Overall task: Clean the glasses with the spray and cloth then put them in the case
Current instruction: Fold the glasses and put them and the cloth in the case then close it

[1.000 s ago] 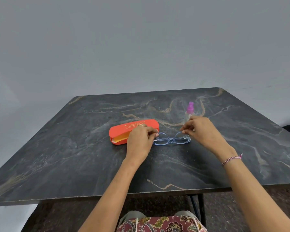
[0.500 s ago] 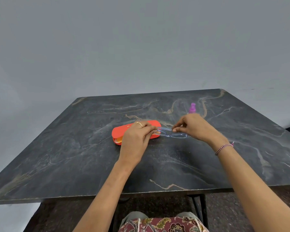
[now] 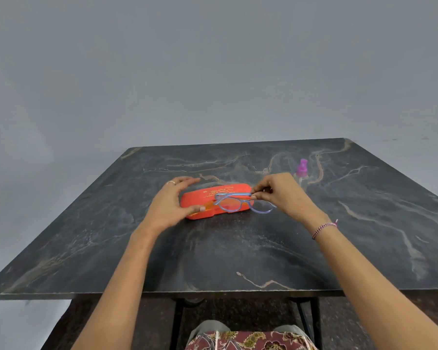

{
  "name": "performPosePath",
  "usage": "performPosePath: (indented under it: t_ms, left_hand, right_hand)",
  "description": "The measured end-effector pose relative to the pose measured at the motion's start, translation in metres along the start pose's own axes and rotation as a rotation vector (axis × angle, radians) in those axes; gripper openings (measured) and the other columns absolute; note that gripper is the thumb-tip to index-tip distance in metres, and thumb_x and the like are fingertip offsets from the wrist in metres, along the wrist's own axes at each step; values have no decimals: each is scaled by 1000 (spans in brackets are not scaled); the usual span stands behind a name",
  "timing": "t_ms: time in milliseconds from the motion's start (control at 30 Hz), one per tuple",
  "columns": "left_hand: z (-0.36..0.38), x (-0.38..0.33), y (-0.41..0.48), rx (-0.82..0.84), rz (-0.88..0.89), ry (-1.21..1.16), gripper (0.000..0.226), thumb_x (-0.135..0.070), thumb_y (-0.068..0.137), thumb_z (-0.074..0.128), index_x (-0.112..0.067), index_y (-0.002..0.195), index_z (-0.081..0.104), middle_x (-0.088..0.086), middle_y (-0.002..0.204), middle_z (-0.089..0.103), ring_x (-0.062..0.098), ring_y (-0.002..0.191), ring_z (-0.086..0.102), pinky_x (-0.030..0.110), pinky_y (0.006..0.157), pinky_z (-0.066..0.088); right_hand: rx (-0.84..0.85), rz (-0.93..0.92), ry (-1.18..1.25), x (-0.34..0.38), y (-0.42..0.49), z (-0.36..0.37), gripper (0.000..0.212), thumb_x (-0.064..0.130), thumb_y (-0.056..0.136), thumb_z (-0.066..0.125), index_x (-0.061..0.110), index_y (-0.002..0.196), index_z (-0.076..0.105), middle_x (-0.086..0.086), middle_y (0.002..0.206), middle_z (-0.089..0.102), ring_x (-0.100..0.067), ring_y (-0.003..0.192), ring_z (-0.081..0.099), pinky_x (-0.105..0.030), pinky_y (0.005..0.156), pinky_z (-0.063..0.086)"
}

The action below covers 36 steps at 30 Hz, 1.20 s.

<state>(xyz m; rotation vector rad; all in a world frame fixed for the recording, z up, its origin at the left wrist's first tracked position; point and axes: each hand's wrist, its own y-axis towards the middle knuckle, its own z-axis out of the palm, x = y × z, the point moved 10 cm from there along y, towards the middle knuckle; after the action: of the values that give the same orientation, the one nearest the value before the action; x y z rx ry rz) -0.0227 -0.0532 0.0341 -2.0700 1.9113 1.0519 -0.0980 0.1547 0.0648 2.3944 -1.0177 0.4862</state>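
Observation:
An orange-red glasses case (image 3: pixel 210 197) lies on the dark marble table (image 3: pixel 238 248), near its middle. My right hand (image 3: pixel 281 195) pinches the folded blue-framed glasses (image 3: pixel 240 204) and holds them just above the case's right half. My left hand (image 3: pixel 171 204) is spread around the case's left end, thumb at its front edge, fingers arched over the back. A yellow strip, perhaps a cloth, shows at the case's front opening. The spray bottle with a purple cap (image 3: pixel 302 169) stands behind my right hand, its body mostly hidden.
The table's front edge (image 3: pixel 162 293) runs just before my lap. A plain grey wall rises behind the table. Dark table legs and a speckled floor show below.
My left hand has let go of the glasses and moved left around the case. My right hand has carried the glasses left, over the case.

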Motion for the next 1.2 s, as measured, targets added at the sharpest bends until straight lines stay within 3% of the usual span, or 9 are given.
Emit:
performPosePath:
  t_ms: [133, 267, 367, 500, 600, 733, 833, 1000, 1200]
  left_hand:
    - [14, 23, 7, 159, -103, -97, 85, -53, 49, 80, -29, 127, 56, -3, 128, 59, 13, 117, 54, 33, 105, 40]
    - [13, 29, 12, 161, -145, -241, 48, -27, 71, 80, -27, 117, 63, -2, 115, 66, 10, 103, 61, 18, 88, 45]
    - [9, 26, 12, 134, -164, -320, 37, -29, 75, 76, -28, 110, 67, -8, 107, 68, 2, 97, 60, 11, 81, 44]
    - [12, 28, 9, 103, -208, -461, 23, -28, 79, 72, -32, 101, 69, -8, 101, 71, 1, 91, 65, 20, 86, 48]
    - [13, 27, 8, 75, -240, -557, 19, -25, 85, 66, -27, 103, 69, -5, 98, 71, -5, 78, 66, 17, 73, 54]
    - [10, 31, 9, 37, -291, -598, 21, -31, 87, 63, -26, 106, 70, -5, 101, 71, 3, 86, 66, 30, 78, 55]
    - [10, 34, 10, 27, -318, -590, 21, -36, 86, 62, -28, 104, 70, -7, 104, 71, 12, 97, 64, 39, 83, 54]
    - [11, 34, 9, -7, -325, -621, 14, -35, 86, 62, -32, 97, 70, -8, 97, 71, 11, 95, 64, 40, 84, 54]
    - [13, 39, 9, -41, -335, -652, 16, -37, 83, 64, -32, 96, 71, -6, 98, 72, 14, 97, 66, 40, 88, 54]
  right_hand:
    - [-9, -65, -15, 11, 2, 8, 17, 14, 80, 71, 5, 94, 74, -8, 88, 71, 6, 58, 45, -1, 61, 35]
    - [-36, -125, -57, 17, 5, 12, 18, 19, 81, 70, 8, 95, 74, -8, 84, 69, -5, 62, 45, -6, 58, 33]
    - [-119, -173, -70, 22, 6, 7, 16, 19, 80, 71, 10, 93, 75, -7, 81, 68, -10, 72, 46, -17, 64, 30]
    - [-211, -225, -72, 32, 8, 5, 12, 17, 79, 72, 9, 88, 75, -6, 78, 68, -19, 74, 54, -22, 69, 34]
    - [-257, -303, -183, 42, 8, 11, 9, 14, 75, 74, 9, 83, 75, -5, 70, 66, -25, 68, 60, -23, 63, 39]
    - [-293, -357, -259, 47, 7, 21, 14, 12, 64, 81, 14, 76, 74, 0, 62, 65, -23, 58, 60, -23, 50, 46]
    - [-266, -318, -256, 42, 9, 26, 12, 14, 67, 79, 15, 78, 73, -1, 69, 69, -25, 64, 62, -26, 53, 44]
    - [-185, -221, -266, 36, 17, 32, 17, 23, 86, 64, 18, 100, 72, -2, 98, 71, -22, 94, 63, -31, 77, 46]
    - [-87, -178, -315, 35, 22, 47, 22, 28, 91, 56, 23, 108, 69, 4, 109, 69, -18, 103, 62, -30, 86, 45]
